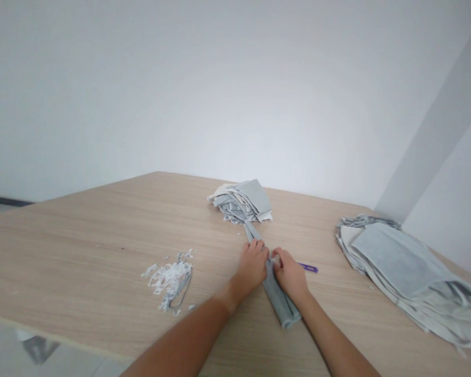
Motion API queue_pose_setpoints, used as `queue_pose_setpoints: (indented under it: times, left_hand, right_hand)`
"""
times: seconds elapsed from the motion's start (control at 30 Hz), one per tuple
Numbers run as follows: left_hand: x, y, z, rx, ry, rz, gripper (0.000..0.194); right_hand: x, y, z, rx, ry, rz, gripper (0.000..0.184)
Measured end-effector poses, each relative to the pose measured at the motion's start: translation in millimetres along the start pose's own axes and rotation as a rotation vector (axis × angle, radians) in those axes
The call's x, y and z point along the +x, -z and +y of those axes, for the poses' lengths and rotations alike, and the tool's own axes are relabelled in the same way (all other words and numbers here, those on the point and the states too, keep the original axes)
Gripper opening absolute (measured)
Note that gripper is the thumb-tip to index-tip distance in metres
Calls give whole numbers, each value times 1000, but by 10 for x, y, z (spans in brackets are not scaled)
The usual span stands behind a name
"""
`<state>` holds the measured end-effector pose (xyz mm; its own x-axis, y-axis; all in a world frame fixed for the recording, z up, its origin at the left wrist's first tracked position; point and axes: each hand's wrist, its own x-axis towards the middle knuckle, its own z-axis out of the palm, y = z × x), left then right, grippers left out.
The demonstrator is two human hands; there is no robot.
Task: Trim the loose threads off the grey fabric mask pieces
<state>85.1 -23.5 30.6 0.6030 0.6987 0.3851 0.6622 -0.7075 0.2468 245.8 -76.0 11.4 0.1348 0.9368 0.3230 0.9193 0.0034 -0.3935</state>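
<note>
Head view looks down on us at a pale, oak-grained laminate tabletop [82,246], our left hand [252,268] and right hand [291,275] drawn close together, fingers curling in from either side onto a long, narrow folded strip of soft grey fabric [278,296]. Both hands clamp it near its middle, seemingly to keep the limp layers flat and aligned. The strip lies lengthwise away from us, its far end reaching a loose, ruffled stack of grey and cream fabric pieces [241,201]. Off to the right spreads a broader heap of flat grey fabric panels [400,267], a small purple plastic tool [309,268] sits just beside our right hand, and a tangle of white trimmings with grey threads [168,277] lies well left, apart from the strip.
</note>
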Motion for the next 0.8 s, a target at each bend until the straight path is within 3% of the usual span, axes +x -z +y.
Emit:
queue_pose_setpoints:
  times: [0.1, 0.23, 0.37, 0.63, 0.8]
  left_hand:
    - [21, 4, -35, -8, -19, -78, 23]
    - [33, 12, -98, 57, 58, -82, 23]
    - [29, 55, -172, 121, 148, -100, 26]
    - [-27, 190, -183, 170, 190, -116, 34]
    - [-41, 246, -184, 213, 286, -112, 35]
  right_hand:
    - [-5, 25, -38, -84, 17, -60, 26]
    - [-28, 51, -116, -140, -43, -70, 15]
    - [-40, 83, -147, -172, -90, -102, 16]
    - [-36, 138, -64, -294, -108, -39, 17]
    - [-21, 158, -16, -298, -141, -18, 24]
